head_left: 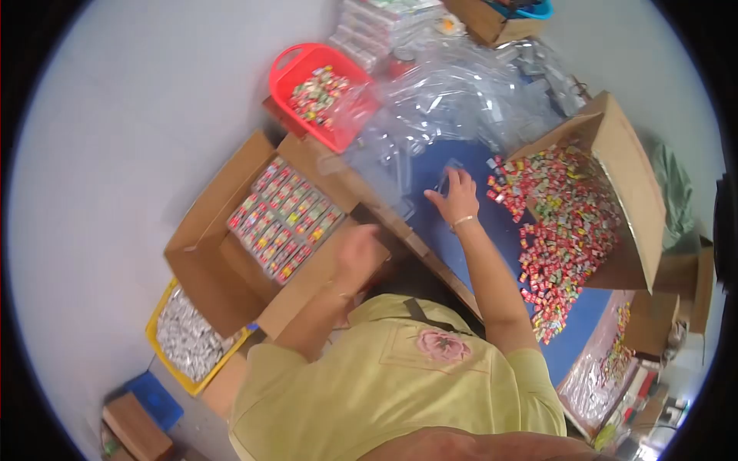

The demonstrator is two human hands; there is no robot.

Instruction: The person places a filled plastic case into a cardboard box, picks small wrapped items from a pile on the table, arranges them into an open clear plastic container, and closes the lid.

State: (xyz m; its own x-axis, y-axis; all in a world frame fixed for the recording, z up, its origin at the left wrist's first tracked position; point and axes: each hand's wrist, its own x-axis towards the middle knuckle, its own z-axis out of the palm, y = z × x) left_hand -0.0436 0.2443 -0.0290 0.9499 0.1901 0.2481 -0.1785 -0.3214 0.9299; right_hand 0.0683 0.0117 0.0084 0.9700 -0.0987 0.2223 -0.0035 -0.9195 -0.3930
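My right hand (459,198) is over the blue tabletop (438,238), fingers bent and thumb apart, gripping what looks like a small clear plastic case (452,167). Just left of the table edge, my left hand (357,250) is smeared by motion beside the open cardboard box (196,261); I cannot make out anything in its fingers. Inside that box, rows of clear cases (286,219) filled with small red, green and yellow pieces are stacked. Many loose small colourful pieces (569,207) spill from a tipped carton (630,184) to the right of my right hand.
A pile of clear plastic packaging (461,92) covers the far end of the table. Beside it stands a red basket (280,73) of small pieces. A yellow tray (157,307) of silvery pieces sits at lower left, near a blue bin (157,399).
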